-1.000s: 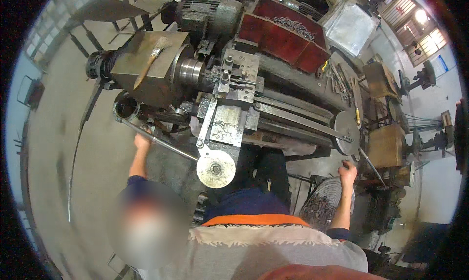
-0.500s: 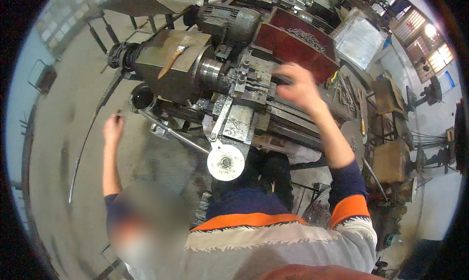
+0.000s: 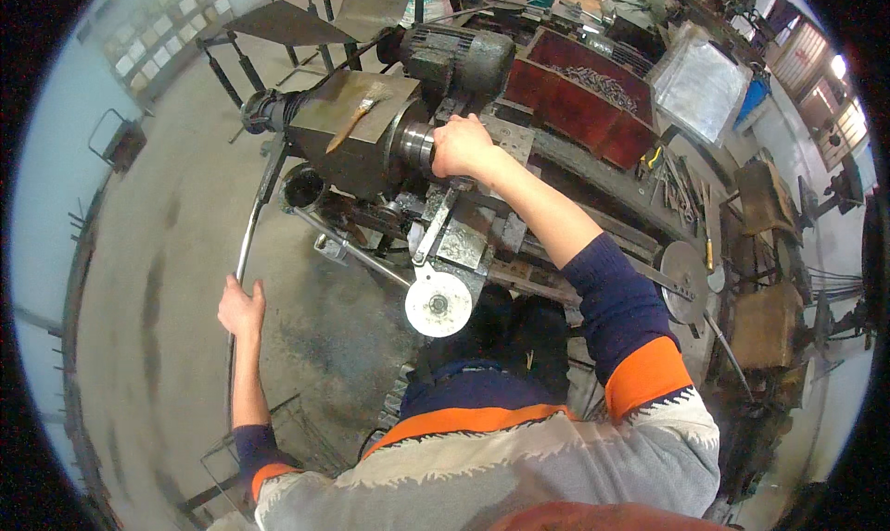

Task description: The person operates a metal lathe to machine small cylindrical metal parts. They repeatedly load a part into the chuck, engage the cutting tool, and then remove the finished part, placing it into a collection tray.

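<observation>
My left hand [image 3: 241,307] is wrapped around a long metal lever [image 3: 248,239] that slants down from the left end of a lathe. My right hand [image 3: 461,146] is closed at the front of the lathe's shiny round chuck [image 3: 415,148]. Its fingers curl away from view, so whatever they grip there is hidden. Just left of the chuck, a paintbrush [image 3: 346,132] with a wooden handle lies on the box-shaped headstock [image 3: 320,114]. Below my right hand, the carriage bears a pale round handwheel [image 3: 438,304].
Behind the lathe bed stands a dark red bin [image 3: 593,121] with metal shavings inside. A motor [image 3: 459,58] sits behind the headstock. Hand tools [image 3: 683,193] lie at the right, near a grey disc [image 3: 684,271]. A sheet-metal chair [image 3: 287,23] stands at the far left.
My right hand has moved left from beside the tool post to the chuck. My left hand has come nearer and taken hold of the lever, which has swung to the right.
</observation>
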The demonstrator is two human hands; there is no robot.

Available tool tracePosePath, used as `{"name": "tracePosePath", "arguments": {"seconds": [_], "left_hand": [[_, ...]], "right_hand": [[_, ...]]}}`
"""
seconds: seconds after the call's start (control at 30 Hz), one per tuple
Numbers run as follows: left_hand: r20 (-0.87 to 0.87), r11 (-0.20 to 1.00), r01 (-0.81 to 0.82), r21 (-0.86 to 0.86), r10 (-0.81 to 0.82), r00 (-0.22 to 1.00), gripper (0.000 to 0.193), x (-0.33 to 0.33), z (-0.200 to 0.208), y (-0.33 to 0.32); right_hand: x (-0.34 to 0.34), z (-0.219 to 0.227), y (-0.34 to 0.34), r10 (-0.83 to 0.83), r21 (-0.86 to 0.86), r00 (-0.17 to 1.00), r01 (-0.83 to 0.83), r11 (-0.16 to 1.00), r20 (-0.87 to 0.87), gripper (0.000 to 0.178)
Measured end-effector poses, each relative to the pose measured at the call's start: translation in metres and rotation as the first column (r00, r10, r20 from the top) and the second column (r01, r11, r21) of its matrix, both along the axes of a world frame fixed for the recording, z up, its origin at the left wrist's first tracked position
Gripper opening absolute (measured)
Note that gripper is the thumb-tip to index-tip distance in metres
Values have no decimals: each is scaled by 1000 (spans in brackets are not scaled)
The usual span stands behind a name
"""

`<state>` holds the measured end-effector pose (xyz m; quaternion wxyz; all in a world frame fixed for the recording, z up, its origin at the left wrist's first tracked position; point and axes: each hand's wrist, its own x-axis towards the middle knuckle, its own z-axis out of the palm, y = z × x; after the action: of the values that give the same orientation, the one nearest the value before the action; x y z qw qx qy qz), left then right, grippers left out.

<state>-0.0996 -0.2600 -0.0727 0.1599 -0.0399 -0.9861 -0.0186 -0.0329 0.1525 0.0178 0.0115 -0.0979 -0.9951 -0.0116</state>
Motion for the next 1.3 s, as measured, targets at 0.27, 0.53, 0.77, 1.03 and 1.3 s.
{"name": "tracePosePath", "arguments": {"seconds": [0.27,0.53,0.77,1.03,1.3], "left_hand": [[129,888,444,-122,-429,894,36,27,53,48],[-75,-144,491,859,-985,-158,26,152,91,265],[-79,-195,291,937,-927,-368,30,218,59,313],[-16,-102,237,966,-940,-341,21,240,43,322],[33,-25,191,981,-956,-291,22,257,35,331]], "right_hand": [[153,-6,6,158,-314,713,-481,819,-683,39],[290,-54,-11,-96,-658,725,-551,514,-682,62],[338,-76,2,-186,-721,729,-541,433,-659,60],[353,-103,11,-263,-808,764,-567,161,-589,57],[367,-106,23,-243,-761,723,-589,273,-646,49]]}}
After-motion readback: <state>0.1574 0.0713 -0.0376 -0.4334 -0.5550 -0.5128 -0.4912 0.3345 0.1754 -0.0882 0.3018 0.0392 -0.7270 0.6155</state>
